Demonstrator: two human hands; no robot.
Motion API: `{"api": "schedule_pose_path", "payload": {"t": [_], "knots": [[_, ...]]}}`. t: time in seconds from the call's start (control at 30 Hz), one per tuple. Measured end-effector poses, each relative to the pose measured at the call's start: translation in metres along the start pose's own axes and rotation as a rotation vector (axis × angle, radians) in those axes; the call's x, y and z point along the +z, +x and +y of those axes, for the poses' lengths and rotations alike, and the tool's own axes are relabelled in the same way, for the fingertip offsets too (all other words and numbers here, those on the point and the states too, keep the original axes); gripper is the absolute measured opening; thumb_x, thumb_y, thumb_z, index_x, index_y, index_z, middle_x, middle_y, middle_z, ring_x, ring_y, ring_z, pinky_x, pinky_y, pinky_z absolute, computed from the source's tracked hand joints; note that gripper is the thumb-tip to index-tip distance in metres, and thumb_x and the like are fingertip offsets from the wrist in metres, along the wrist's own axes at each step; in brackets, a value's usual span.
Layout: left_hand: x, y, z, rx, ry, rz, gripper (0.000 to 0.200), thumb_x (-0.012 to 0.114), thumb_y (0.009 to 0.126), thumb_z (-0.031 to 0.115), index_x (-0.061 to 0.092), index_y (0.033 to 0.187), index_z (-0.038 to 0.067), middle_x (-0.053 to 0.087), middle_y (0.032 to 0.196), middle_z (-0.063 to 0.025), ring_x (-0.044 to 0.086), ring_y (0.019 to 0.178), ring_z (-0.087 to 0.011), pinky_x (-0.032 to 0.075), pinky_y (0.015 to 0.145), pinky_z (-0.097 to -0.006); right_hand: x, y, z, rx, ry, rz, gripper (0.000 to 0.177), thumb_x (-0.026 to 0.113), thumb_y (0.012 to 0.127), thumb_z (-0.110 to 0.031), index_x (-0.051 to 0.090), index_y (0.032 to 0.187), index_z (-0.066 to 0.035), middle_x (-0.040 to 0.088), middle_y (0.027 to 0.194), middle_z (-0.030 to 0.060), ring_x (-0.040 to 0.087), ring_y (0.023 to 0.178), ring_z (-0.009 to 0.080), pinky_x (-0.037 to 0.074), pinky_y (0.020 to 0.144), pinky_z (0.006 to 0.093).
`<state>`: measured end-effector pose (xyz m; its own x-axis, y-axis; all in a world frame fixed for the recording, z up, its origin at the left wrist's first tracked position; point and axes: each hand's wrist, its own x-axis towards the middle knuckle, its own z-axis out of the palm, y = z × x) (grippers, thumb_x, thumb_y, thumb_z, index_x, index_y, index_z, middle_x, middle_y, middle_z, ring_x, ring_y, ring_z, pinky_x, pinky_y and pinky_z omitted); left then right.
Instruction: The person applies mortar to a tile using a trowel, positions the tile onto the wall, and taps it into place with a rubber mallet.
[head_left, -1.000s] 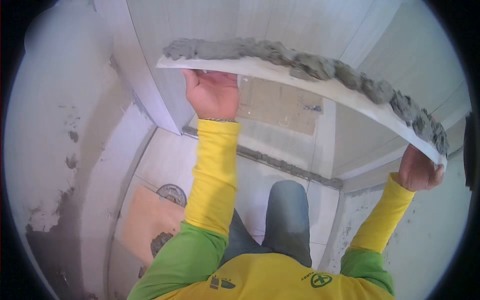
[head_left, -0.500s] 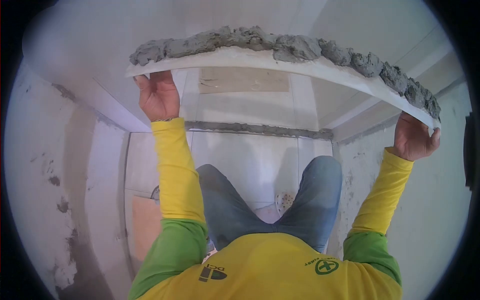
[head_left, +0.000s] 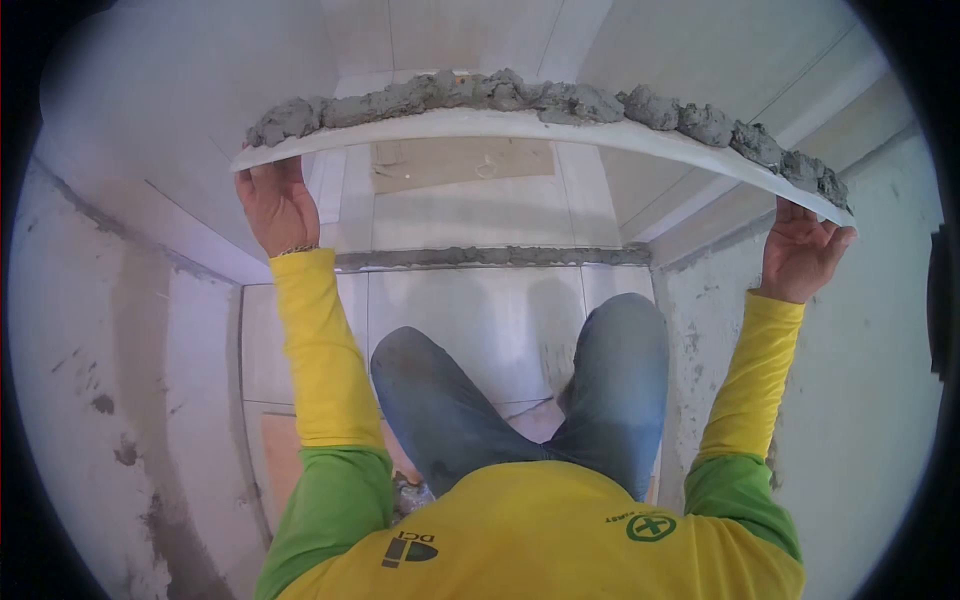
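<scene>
A long white strip of tile (head_left: 470, 124) spans the upper view, raised above the floor and held at both ends. Grey mortar (head_left: 390, 103) lies in thick lumps along its upper side. My left hand (head_left: 278, 208) grips the left end from below, its fingers partly hidden by the strip. At the right end, my right hand (head_left: 803, 250) also holds from underneath, thumb at the outer edge. A line of grey mortar (head_left: 490, 258) runs across the floor in front of my knees, below the strip.
Pale floor tiles (head_left: 460, 315) lie under my bent legs. A flat brown piece (head_left: 465, 165) rests beyond the mortar line. Mortar-stained walls (head_left: 120, 340) stand close on the left and right (head_left: 740, 350). An orange-brown board (head_left: 282, 455) lies by my left arm.
Both hands have shifted left in view with the strip still between them. The strip's right end sits higher in view and its left end slightly lower. My legs have moved slightly too.
</scene>
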<state>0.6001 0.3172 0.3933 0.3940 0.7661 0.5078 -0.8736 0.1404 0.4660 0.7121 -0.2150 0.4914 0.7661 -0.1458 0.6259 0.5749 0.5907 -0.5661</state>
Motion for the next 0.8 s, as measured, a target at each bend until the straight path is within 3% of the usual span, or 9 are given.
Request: {"api": "schedule_pose_path", "payload": {"t": [0.07,0.1,0.3,0.33,0.4,0.5,0.8], "knots": [[-0.022,-0.004,-0.003,-0.058,0.055,-0.012,0.034,0.061,0.097,0.012,0.048,0.126,0.0,0.058,0.124,-0.0131,0.06,0.112,-0.0247,0.051,0.099,-0.0382,0.003,-0.006,0.018,0.039,-0.065,0.061,0.052,0.053,0.097,-0.052,0.056,0.123,-0.007,0.065,0.118,0.0127,0.062,0.11,0.0299,0.048,0.102,0.0465],[-0.032,-0.008,-0.005,-0.062,0.069,-0.002,0.034,0.061,0.097,0.012,0.048,0.126,0.0,0.058,0.124,-0.0131,0.06,0.112,-0.0247,0.051,0.099,-0.0382,0.003,-0.008,0.029,0.061,-0.123,0.12,0.052,0.052,0.097,-0.052,0.054,0.123,-0.007,0.065,0.117,0.0141,0.063,0.109,0.0303,0.049,0.1,0.0463],[-0.111,-0.031,-0.022,-0.243,0.424,0.24,0.039,0.066,0.095,0.017,0.051,0.123,-0.004,0.061,0.114,-0.0117,0.062,0.1,-0.02,0.051,0.092,-0.0338,-0.024,-0.034,0.118,0.443,-0.409,0.021,0.051,0.052,0.098,-0.05,0.049,0.122,-0.004,0.063,0.114,0.0202,0.064,0.106,0.029,0.051,0.095,0.0428],[-0.131,-0.037,-0.027,-0.308,0.559,0.239,0.038,0.068,0.093,0.019,0.053,0.12,-0.004,0.062,0.109,-0.0107,0.062,0.095,-0.0186,0.051,0.089,-0.0322,-0.033,-0.042,0.139,0.469,-0.406,0.011,0.051,0.052,0.098,-0.05,0.049,0.122,-0.004,0.063,0.114,0.0202,0.064,0.106,0.029,0.051,0.095,0.0428],[-0.154,-0.049,-0.035,-0.394,0.748,0.244,0.039,0.075,0.088,0.023,0.058,0.111,-0.003,0.065,0.095,-0.0068,0.062,0.082,-0.0147,0.051,0.079,-0.0283,-0.056,-0.057,0.18,0.598,-0.5,0.119,0.056,0.058,0.098,-0.04,0.036,0.133,-0.001,0.064,0.103,0.0178,0.068,0.094,0.0276,0.057,0.082,0.0383],[-0.181,-0.067,-0.056,-0.531,0.895,0.273,0.04,0.077,0.086,0.024,0.058,0.11,-0.002,0.063,0.092,-0.0051,0.06,0.08,-0.0133,0.052,0.075,-0.0278,-0.094,-0.084,0.227,0.789,-0.601,0.163,0.063,0.065,0.095,-0.036,0.03,0.134,-0.001,0.063,0.099,0.017,0.069,0.089,0.0271,0.057,0.078,0.036],[-0.252,-0.097,-0.133,-0.845,1.097,0.219,0.05,0.084,0.079,0.026,0.057,0.11,-0.004,0.061,0.086,-0.005,0.06,0.071,-0.0136,0.052,0.066,-0.0271,-0.182,-0.152,0.311,1.154,-0.767,0.241,0.07,0.076,0.086,-0.036,0.034,0.129,0.0,0.063,0.093,0.0156,0.069,0.078,0.0223,0.059,0.065,0.0319]]}}
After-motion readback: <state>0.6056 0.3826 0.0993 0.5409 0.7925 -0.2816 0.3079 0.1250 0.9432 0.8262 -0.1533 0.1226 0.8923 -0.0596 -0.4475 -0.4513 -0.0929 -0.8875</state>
